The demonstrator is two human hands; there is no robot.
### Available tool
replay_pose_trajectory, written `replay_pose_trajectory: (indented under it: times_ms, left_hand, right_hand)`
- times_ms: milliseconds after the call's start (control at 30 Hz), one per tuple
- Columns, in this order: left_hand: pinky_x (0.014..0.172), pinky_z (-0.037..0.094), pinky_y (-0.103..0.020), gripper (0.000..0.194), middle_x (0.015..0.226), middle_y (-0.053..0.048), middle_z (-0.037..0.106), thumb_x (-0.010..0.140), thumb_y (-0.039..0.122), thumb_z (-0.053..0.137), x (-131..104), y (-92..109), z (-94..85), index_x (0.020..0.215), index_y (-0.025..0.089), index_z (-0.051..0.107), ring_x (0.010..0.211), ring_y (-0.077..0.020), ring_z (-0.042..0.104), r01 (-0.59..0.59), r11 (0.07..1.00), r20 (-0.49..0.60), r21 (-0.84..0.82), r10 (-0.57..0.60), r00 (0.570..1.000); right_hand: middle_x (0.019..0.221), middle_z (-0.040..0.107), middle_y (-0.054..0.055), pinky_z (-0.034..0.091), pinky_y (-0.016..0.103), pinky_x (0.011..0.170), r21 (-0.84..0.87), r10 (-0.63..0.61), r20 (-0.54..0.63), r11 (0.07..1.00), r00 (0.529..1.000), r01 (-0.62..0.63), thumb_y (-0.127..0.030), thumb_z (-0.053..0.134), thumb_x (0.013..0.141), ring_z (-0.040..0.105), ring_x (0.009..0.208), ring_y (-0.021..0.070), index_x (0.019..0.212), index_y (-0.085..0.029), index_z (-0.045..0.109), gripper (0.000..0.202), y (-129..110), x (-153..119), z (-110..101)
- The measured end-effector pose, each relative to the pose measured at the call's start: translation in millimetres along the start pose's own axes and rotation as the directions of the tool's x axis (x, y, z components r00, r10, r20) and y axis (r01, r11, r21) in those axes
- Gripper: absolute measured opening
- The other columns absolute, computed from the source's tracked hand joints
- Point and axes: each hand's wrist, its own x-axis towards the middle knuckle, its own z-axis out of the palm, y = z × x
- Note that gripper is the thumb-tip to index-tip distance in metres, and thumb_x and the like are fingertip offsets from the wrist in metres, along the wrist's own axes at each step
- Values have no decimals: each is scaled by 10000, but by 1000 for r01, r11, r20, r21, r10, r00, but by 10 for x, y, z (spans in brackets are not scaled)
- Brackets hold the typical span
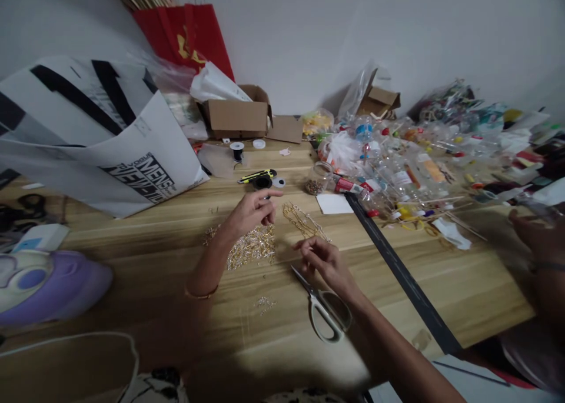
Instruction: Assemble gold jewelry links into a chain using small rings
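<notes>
My left hand point(252, 212) hovers over a heap of small gold and silver chain pieces point(251, 247) on the wooden table point(463, 285), fingers pinched on a tiny piece. My right hand point(322, 260) is just right of the heap, fingertips closed on a thin gold chain point(304, 220) that trails away across the table. White-handled scissors point(324, 312) lie under my right wrist. A few loose bits point(263, 303) lie nearer me.
A large white printed bag point(101, 138) lies at the left, with a purple object point(48, 285) nearer me. A cardboard box point(236, 115) and red bag point(189, 35) stand at the back. Bottles and craft clutter point(410, 167) fill the right. Another person's hand point(541, 238) is at the far right. A dark ruler point(397, 267) crosses the table.
</notes>
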Motion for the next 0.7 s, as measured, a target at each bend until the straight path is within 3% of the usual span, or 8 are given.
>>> replay_pose_trajectory:
  times_ms: [200,333,500,633,700]
  left_hand:
    - [536,445,-229,381,612,-7,615,843,290,539,-299,78,58,1183,123,578,556,-110,558,62,993,97,-98,-53,994]
    - [511,430,-228,350,582,8,598,809,318,588,-509,78,23,1103,132,621,523,-106,533,50,977,43,-206,-42,998]
    - [453,380,-209,212,540,22,565,770,264,635,-747,189,-128,960,182,681,477,-90,475,4,946,-234,-324,-84,969]
    - [416,349,-194,139,504,26,534,712,209,664,-920,274,-277,846,194,700,462,-83,452,-33,910,-459,-414,-177,871]
    - [419,339,-192,129,491,31,516,708,196,663,-1017,343,-322,831,188,702,474,-81,444,-114,913,-582,-392,-150,799]
  right_hand:
    - [1152,599,76,436,186,479,153,38,172,986,984,-65,-489,666,754,608,672,107,758,-171,534,344,-28,168,207]
    - [1082,627,74,446,192,526,124,26,290,990,957,-65,-492,648,785,600,709,109,779,-163,566,339,77,183,231]
    - [965,645,66,428,187,514,93,92,312,988,946,-126,-494,669,771,580,668,100,783,-155,559,357,208,178,179]
    - [838,637,45,427,196,517,75,105,294,988,950,-132,-494,672,769,566,648,104,776,-156,552,359,254,169,126]
    - [772,623,28,425,202,520,66,107,285,989,953,-130,-502,671,767,556,633,106,765,-158,551,365,263,167,109]
